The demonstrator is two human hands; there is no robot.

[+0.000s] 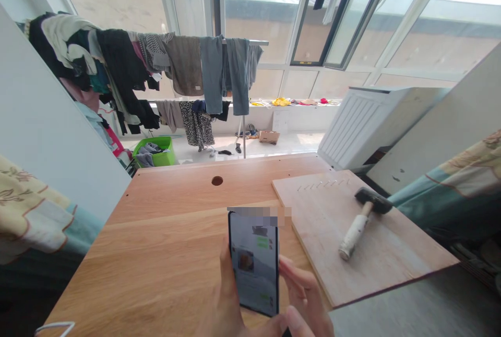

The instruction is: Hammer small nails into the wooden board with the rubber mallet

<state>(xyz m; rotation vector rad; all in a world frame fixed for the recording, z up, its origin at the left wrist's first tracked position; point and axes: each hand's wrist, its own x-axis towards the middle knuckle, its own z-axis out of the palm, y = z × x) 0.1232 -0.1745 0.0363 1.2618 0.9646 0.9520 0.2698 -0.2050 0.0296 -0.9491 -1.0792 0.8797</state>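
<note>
A dark-framed smartphone (255,269) stands tilted up at the lower middle, its screen toward me, showing what looks like a chat with small pictures. My left hand (227,298) is closed around its left side and lower edge. At the phone's right edge, my right hand (307,291) grips with bent fingers, its thumb near the bottom corner. Right of the hands, a wooden board (376,274) lies on the table (156,259). On it rests a hammer (354,235) with a black head and a worn white handle. A row of several nails (323,185) stands along the board's far edge.
A round hole (217,181) pierces the table's far part. A white cable (58,325) lies at the near left corner. Beyond stand a rack with hanging clothes (186,65), a green basket (164,153) and a white cabinet-like piece (352,123). Curtains (454,185) flank the table.
</note>
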